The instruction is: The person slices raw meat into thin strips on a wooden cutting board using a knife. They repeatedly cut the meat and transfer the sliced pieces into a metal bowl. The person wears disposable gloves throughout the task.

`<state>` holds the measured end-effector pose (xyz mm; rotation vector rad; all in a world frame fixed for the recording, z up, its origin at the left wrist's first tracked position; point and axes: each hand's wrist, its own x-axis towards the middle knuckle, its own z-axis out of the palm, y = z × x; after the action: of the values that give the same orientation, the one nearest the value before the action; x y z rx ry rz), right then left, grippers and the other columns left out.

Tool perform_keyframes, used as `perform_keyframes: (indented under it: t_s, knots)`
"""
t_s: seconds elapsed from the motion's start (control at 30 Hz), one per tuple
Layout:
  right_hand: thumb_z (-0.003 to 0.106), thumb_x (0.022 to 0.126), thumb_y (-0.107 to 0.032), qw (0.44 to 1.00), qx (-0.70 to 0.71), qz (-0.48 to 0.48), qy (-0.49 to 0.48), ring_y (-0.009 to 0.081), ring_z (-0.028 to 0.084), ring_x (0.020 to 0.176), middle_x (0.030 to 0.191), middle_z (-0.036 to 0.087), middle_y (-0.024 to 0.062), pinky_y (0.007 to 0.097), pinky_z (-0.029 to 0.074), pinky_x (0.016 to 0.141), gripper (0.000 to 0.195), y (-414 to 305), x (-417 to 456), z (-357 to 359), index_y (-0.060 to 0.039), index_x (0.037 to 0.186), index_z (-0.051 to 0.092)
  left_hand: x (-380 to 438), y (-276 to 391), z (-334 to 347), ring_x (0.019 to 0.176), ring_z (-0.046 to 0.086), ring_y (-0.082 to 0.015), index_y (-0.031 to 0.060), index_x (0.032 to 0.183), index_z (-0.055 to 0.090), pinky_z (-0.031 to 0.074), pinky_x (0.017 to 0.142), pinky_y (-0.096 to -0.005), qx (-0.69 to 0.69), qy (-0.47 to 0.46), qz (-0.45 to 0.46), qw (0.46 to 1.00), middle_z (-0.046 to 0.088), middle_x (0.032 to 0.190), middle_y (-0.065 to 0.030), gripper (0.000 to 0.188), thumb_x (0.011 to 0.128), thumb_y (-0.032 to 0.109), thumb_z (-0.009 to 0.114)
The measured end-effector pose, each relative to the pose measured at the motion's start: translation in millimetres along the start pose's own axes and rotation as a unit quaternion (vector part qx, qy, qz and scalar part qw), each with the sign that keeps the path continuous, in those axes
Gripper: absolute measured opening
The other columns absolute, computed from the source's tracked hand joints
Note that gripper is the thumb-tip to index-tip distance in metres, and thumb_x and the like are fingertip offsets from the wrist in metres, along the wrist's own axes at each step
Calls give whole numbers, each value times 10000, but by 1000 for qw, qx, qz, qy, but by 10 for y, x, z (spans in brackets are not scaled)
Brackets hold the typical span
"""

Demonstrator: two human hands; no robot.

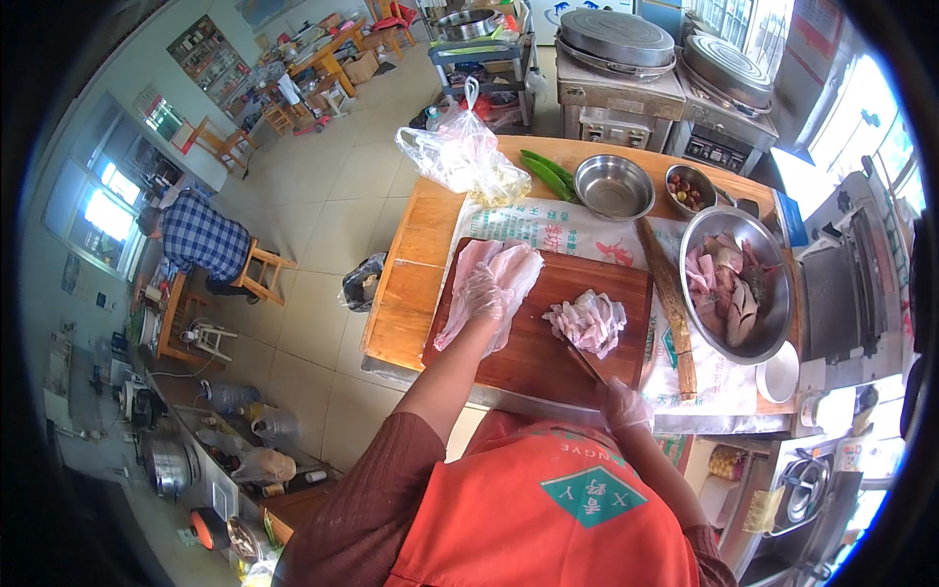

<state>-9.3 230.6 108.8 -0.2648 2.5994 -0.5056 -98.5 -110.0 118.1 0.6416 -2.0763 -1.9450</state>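
Observation:
My left hand (484, 295), in a clear plastic glove, grasps pale pink fish fillets (517, 268) on the left half of a reddish-brown wooden cutting board (532, 352). My right hand (625, 407), also gloved, grips a knife (587, 367) by its handle at the board's near edge. The blade points away from me, and its tip meets a small heap of cut fish pieces (589, 321). To the right, a big steel bowl (785, 293) holds a fish head and other fish parts (726, 282).
A long wooden stick (671, 315) lies between board and bowl. Farther back are green peppers (546, 174), a steel bowl (615, 187), a small bowl of reddish fruits (689, 189) and knotted plastic bags (469, 158). A white bowl (777, 373) sits right. A seated person (202, 235) is at left.

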Motion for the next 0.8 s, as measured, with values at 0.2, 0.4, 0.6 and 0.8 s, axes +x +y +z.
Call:
perform_keyframes:
  t_s: [0.2,0.4,0.6,0.8]
  knots:
    - [523,1030,-447,999,10,-14,32,470,713,912,969,741,225,587,542,773,334,59,-24,98,-132,1042,632,-159,433,148,1031,634,-164,136,1284,659,521,878,-340,229,-14,125,965,673,1152,-21,333,1000,309,642]
    - [525,1022,-443,998,22,-16,56,466,716,880,928,740,219,597,539,750,327,59,-42,141,-135,998,631,-35,301,199,1077,628,-210,101,1203,667,520,928,-374,216,-24,94,972,672,1154,-50,283,995,292,640]
    - [530,1026,-417,996,42,-40,68,473,715,863,917,736,230,595,545,741,302,81,-50,179,-134,988,630,-48,274,191,1086,638,-199,85,1193,667,543,905,-371,264,-10,99,959,675,1174,-62,246,984,213,652]
    - [545,1022,-404,995,13,-76,60,472,704,799,868,720,225,589,540,678,283,137,29,159,-133,1014,626,-46,372,161,1095,649,-187,68,1184,668,566,883,-367,295,-44,74,952,678,1194,-73,222,972,133,663]
